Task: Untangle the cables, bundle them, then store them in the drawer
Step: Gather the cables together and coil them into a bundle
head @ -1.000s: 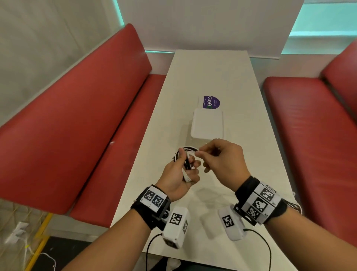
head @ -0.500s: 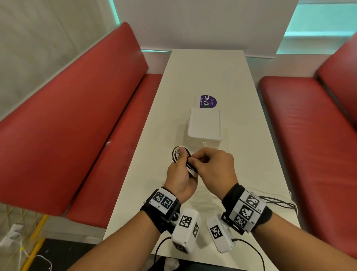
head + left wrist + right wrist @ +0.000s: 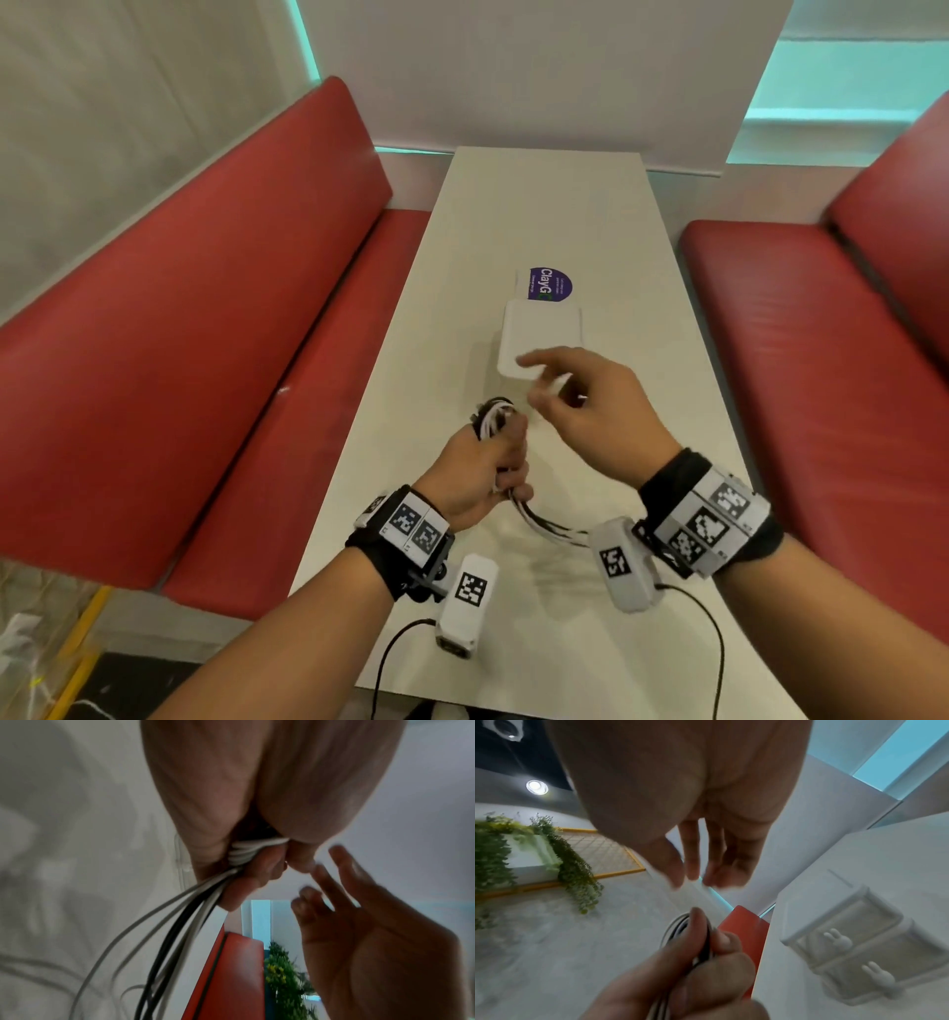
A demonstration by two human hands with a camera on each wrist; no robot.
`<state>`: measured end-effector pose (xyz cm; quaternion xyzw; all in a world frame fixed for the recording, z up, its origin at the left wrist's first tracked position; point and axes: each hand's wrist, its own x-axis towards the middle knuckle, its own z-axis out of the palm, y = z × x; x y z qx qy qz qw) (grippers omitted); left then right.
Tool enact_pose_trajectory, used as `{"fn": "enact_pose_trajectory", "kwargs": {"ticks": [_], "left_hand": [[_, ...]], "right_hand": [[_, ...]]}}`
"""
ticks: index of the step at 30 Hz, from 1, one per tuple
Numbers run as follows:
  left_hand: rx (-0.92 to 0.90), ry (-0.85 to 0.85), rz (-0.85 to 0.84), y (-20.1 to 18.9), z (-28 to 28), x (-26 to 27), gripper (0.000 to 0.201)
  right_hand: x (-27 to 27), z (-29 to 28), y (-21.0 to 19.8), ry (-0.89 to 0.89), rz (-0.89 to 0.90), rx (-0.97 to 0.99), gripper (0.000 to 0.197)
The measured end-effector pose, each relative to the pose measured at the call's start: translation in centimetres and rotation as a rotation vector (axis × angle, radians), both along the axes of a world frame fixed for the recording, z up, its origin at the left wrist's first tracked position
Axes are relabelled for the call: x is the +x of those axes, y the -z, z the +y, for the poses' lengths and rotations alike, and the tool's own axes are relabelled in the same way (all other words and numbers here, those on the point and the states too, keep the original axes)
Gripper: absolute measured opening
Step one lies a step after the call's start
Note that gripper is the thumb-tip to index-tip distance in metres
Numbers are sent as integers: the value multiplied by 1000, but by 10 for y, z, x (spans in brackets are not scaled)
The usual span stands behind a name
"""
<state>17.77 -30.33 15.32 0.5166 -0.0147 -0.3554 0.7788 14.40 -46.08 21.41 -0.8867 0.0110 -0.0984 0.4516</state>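
Two red benches (image 3: 195,370) flank a long white counter (image 3: 544,205) that runs from the near edge away to the far wall. On the counter, past the hands, stands a small white drawer unit (image 3: 542,339); the right wrist view shows its stacked drawer fronts, each with a little rabbit-shaped knob, all pushed in. Just beyond the unit lies a purple sticker (image 3: 550,284) (lettered "ClayG", partly hidden by the unit's far edge).

The right hand (image 3: 590,406) hovers above the counter between the drawer unit and the left hand, fingers loosely spread and slightly bent, holding nothing — in the left wrist view it shows apart from the cables, palm open. The left hand (image 3: 480,473) sits nearer and to the left, fist curled tightly round the cable bundle (image 3: 494,417). A looped end of white and black cables pokes out of the far side of the fist, just beside the near left corner of the drawer unit, while the loose strands (image 3: 552,529) — several white, at least one black — trail from the near side of the fist and curve right across the counter, passing under the right wrist.
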Motion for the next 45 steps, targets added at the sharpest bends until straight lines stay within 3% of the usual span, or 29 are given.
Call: {"fn": "enact_pose_trajectory", "kwargs": {"ticks": [2,4,7,9,12,15,18,20,22,24,25,27,29,32,34,36,41,43,45], "left_hand": [[13,108,-85,-3,-2,-5,45],[19,167,-147,-9,-2,-7,49],[43,259,-192,-13,4,-5,30],[51,331,-174,-13,9,-3,16],[73,416,-96,-9,11,-2,25],[-4,437,-33,-6,10,-1,22],[-86,369,12,0,7,-4,22],[-129,233,71,1,2,-6,18],[-208,76,98,-3,-2,-1,19],[-279,-77,96,-9,-2,10,27],[-289,-149,99,-13,-1,17,31],[-252,-258,80,-17,4,26,37],[-200,-356,43,-17,6,33,37],[-102,-516,20,-15,5,44,34],[69,-561,-68,-10,5,51,43],[288,-490,-178,-2,8,53,51],[760,-40,-637,14,14,41,69],[845,69,-757,17,13,34,76],[740,128,-731,18,12,24,85]], "right_hand": [[7,-4,-6,-167,146,-20,27],[10,-6,-6,-235,172,-38,20],[11,-9,-3,-304,148,82,17],[11,-9,-2,-315,160,148,18],[14,-9,0,-369,186,119,15],[16,-8,1,-397,195,131,13],[15,-4,4,-385,191,149,12],[13,1,10,-330,161,170,14],[9,4,17,-204,188,325,29],[4,4,26,-125,363,506,53],[-1,5,31,-132,443,500,58],[-12,11,42,-200,504,284,40],[-22,21,53,-210,440,-40,19],[-35,36,66,-224,364,-302,12],[-45,46,65,-328,349,-443,19],[-51,52,60,-398,332,-575,20],[-36,38,28,-396,231,-759,19],[-29,26,15,-418,109,-761,22],[-20,14,5,-439,49,-709,23]]}}
